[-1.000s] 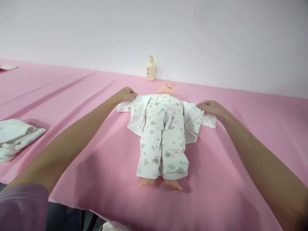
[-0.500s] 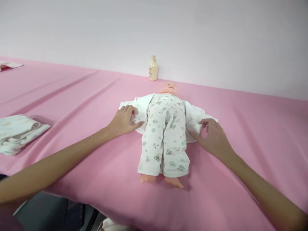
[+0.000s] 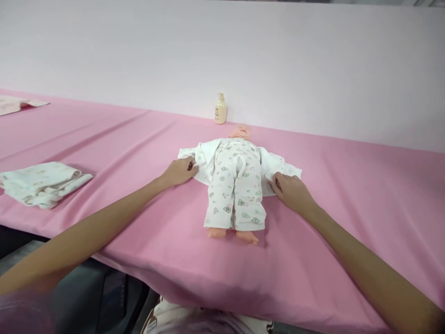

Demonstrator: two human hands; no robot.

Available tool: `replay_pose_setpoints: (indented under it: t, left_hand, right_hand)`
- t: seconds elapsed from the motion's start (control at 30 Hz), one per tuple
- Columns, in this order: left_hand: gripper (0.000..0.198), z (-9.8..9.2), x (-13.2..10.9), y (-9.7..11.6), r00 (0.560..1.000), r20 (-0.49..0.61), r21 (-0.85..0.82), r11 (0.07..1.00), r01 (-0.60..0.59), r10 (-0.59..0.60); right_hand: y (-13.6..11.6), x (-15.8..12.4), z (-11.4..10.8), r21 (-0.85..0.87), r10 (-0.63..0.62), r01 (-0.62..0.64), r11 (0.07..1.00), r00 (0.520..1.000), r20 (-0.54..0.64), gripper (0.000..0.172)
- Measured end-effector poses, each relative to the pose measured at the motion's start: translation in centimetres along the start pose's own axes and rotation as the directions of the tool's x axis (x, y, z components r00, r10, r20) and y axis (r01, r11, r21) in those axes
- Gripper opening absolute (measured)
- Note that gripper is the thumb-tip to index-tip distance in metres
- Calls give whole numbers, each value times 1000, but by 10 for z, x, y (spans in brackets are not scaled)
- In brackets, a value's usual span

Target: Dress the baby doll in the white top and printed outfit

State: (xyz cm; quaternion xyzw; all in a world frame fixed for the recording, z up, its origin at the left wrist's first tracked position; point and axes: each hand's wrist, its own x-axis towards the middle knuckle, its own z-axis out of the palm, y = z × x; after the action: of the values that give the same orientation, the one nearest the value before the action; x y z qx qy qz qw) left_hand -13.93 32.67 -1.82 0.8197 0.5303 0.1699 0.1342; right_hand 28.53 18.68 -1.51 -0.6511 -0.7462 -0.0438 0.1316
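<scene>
A baby doll (image 3: 239, 132) lies on its back, its head toward the wall and its bare feet toward me. It wears white printed trousers (image 3: 222, 195) pulled up high over the body. A white baby jacket (image 3: 207, 153) is spread open under and beside it, its sleeves out to both sides. My left hand (image 3: 179, 171) is closed, pinching the jacket's edge on the left. On the right, my right hand (image 3: 290, 188) pinches the opposite edge of the jacket, its fingers bent together.
A cream pump bottle (image 3: 220, 110) stands against the white wall (image 3: 313, 69) behind the doll's head. Folded printed cloth (image 3: 43, 181) lies at the left on the pink sheet (image 3: 146, 241). Another pale cloth (image 3: 17, 104) is at the far left. The table's front edge runs below.
Both hands have closed from loosely spread fingers onto the jacket's edges. My view has shifted, so the doll appears slightly smaller and more of the table's front shows.
</scene>
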Motion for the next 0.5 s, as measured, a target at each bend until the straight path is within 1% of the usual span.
replay_pose_setpoints:
  t: [0.03, 0.1, 0.13, 0.2, 0.27, 0.3, 0.33, 0.4, 0.47, 0.5]
  left_hand:
    - [28, -2, -1, -3, 998, -13, 6, 998, 64, -64]
    - [28, -7, -3, -8, 982, -31, 32, 981, 189, -188]
    - [29, -10, -5, -10, 972, -32, 46, 971, 234, -233]
    - [29, -18, -9, -13, 959, -23, 69, 957, 283, -282]
    - [31, -25, -13, -14, 953, -6, 105, 948, 301, -302]
    - [31, -28, -16, -13, 952, 11, 128, 945, 302, -305]
    - [30, -31, -18, -13, 952, 27, 149, 943, 298, -305]
    - [28, -34, -20, -13, 954, 30, 177, 941, 290, -300]
    - [32, -34, -17, -14, 959, -43, 179, 943, 282, -279]
    - [34, -34, -13, -15, 961, -95, 175, 946, 273, -260]
  right_hand:
    - [2, -3, -2, -1, 49, -49, 999, 999, -11, 27]
    - [10, -12, -6, 57, 193, -192, 980, 981, -14, 23]
    - [15, -16, -9, 99, 278, -278, 956, 960, 5, 22]
    - [25, -25, -16, 153, 423, -430, 890, 903, 79, 24]
    - [35, -31, -25, 156, 502, -523, 838, 851, 153, 30]
    - [40, -33, -30, 150, 515, -542, 827, 837, 184, 33]
    - [45, -35, -34, 142, 509, -543, 828, 833, 216, 35]
    - [56, -37, -41, 122, 474, -518, 847, 838, 270, 38]
    - [69, -35, -45, 108, 445, -489, 865, 850, 283, 38]
    - [75, -31, -47, 110, 436, -474, 874, 863, 256, 36]
